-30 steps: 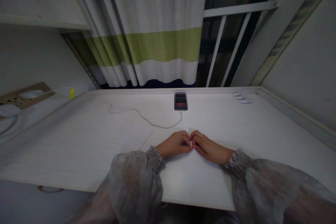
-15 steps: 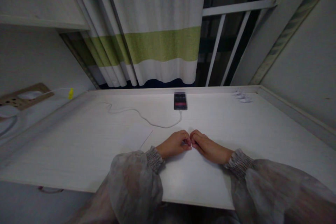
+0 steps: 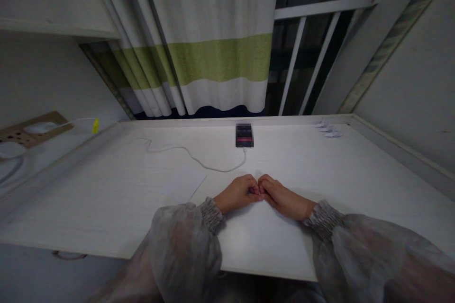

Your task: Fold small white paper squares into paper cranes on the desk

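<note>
My left hand (image 3: 241, 193) and my right hand (image 3: 281, 195) meet over the white desk (image 3: 263, 246), fingertips touching. Both have their fingers curled in a pinch. Whatever lies between the fingertips is too small and too covered to make out. To the left of my left hand, a sheet of white paper (image 3: 185, 183) lies flat, its right edge casting a thin dark line.
A phone (image 3: 244, 135) with a blurred screen lies near the desk's back edge, a white cable (image 3: 199, 163) running left from it. Several small folded white paper pieces (image 3: 329, 129) sit at the back right. Wall sockets (image 3: 35, 130) are at left, a striped curtain (image 3: 220, 57) behind.
The fingertips of my two hands have come slightly closer, with the left thumb moved a little to the right against the right hand. Everything else stays in place.
</note>
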`<move>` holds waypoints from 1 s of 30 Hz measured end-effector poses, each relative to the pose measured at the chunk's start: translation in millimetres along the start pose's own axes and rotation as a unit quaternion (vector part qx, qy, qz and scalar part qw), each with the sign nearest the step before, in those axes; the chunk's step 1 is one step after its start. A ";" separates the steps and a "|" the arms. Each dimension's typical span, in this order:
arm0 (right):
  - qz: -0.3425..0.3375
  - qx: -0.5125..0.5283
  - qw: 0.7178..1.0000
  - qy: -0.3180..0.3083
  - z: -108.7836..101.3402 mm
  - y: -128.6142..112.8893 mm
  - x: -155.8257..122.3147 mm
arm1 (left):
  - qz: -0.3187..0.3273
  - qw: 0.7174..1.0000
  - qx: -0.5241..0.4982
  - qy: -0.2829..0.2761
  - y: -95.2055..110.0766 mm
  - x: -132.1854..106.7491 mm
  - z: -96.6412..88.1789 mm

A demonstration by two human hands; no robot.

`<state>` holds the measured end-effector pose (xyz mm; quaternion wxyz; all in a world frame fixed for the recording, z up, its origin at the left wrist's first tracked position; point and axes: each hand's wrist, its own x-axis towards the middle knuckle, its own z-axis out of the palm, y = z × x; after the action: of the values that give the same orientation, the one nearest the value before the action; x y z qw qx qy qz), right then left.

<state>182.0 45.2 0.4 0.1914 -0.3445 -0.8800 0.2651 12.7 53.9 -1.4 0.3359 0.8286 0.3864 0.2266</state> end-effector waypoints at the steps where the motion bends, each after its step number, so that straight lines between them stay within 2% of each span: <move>1: 0.001 0.005 1.000 0.000 0.1 0.7 0.3 | -0.007 1.000 -0.003 0.000 0.3 0.2 0.3; 11: -0.040 0.057 0.998 -0.002 -3.3 8.3 0.6 | -0.037 0.999 -0.019 -0.003 4.6 -0.4 0.3; 17: -0.028 0.061 0.998 0.000 -7.0 7.9 -0.7 | -0.045 0.999 -0.017 0.002 3.7 -0.1 0.6; 23: 0.001 0.117 0.993 0.010 -12.2 8.9 -3.4 | -0.049 0.999 -0.013 0.002 3.6 0.2 0.6; 26: 0.012 0.134 0.990 0.033 -10.6 7.0 -4.8 | -0.047 0.999 -0.008 0.001 3.3 0.3 0.8; 30: 0.003 0.106 0.994 0.037 -4.6 3.9 -4.6 | -0.035 0.999 -0.005 0.004 0.9 1.0 2.0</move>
<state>189.6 46.0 1.0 0.2582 -0.3343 -0.8386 0.3442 14.9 53.5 -2.0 0.3460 0.8117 0.4160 0.2200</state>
